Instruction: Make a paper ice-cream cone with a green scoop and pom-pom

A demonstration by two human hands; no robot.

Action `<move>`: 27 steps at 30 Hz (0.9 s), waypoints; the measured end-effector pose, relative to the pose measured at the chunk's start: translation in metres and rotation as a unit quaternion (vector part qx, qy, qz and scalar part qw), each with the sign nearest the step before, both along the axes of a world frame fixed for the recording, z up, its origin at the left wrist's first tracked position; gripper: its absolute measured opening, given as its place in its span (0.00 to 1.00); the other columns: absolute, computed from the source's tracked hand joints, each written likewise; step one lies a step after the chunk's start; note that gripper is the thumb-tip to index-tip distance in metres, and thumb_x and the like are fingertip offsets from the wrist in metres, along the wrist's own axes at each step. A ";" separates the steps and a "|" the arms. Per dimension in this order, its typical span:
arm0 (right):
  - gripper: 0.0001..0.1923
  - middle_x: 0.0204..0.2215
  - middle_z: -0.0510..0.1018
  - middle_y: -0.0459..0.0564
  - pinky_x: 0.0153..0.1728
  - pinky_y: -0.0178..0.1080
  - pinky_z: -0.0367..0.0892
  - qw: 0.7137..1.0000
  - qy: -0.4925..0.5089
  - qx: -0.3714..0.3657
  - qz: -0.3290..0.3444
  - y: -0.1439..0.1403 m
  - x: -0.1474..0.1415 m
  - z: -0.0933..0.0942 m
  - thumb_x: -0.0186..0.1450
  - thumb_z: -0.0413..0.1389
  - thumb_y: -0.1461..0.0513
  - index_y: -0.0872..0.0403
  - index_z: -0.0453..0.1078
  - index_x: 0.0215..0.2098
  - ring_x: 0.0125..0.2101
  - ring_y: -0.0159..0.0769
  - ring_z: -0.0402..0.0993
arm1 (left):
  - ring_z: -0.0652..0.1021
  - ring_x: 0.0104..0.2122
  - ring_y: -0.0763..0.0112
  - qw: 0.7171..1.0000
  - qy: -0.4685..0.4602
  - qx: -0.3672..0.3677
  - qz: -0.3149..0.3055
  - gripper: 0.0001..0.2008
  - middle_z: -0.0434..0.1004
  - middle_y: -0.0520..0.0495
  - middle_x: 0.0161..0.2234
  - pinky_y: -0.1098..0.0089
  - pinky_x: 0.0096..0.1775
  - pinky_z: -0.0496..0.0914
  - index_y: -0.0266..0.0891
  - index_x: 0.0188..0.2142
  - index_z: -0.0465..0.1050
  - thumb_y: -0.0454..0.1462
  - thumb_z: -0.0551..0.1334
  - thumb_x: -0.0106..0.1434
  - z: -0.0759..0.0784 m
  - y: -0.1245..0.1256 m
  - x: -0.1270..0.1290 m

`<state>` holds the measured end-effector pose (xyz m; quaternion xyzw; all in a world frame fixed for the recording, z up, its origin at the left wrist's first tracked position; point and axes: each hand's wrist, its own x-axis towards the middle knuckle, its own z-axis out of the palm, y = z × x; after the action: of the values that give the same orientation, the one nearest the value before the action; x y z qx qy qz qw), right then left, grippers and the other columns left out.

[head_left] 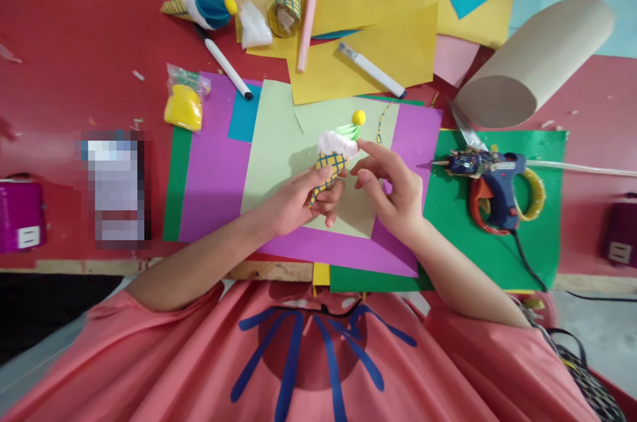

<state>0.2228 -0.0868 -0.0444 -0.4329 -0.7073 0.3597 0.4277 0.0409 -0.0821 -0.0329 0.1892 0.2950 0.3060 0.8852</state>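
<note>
My left hand [308,200] is closed around a paper ice cream cone [331,163], yellow with blue crossed lines. White clay rings the cone's top, with a pale green folded piece and a yellow ball above it. With its index finger, my right hand [393,190] touches the right edge of the white clay; its other fingers are apart and hold nothing. Under both hands lies a pale green sheet [273,163] on a purple sheet [213,176]. A thin patterned paper strip [381,123] lies just beyond the cone.
At right, a glue gun [497,183] and scissors [478,210] lie on green card, below a cardboard tube [537,64]. A finished blue-topped cone [204,2], a bare cone [289,4], markers [373,70] and bagged yellow clay [184,103] lie farther back. A blurred phone-like rectangle [117,190] is left.
</note>
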 end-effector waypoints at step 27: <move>0.26 0.32 0.79 0.48 0.28 0.33 0.71 0.975 -0.198 0.100 0.027 -0.003 -0.005 0.002 0.70 0.47 0.65 0.53 0.58 0.66 0.26 0.30 0.72 | 0.58 0.15 0.85 0.998 0.039 0.038 0.012 0.21 0.59 0.61 0.22 0.76 0.21 0.74 0.39 0.40 0.67 0.53 0.65 0.59 -0.003 -0.004 0.002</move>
<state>0.2179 -0.0903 -0.0427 -0.4316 -0.8217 0.2053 0.3104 0.0430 -0.0861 -0.0363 0.2313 0.3199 0.3201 0.8612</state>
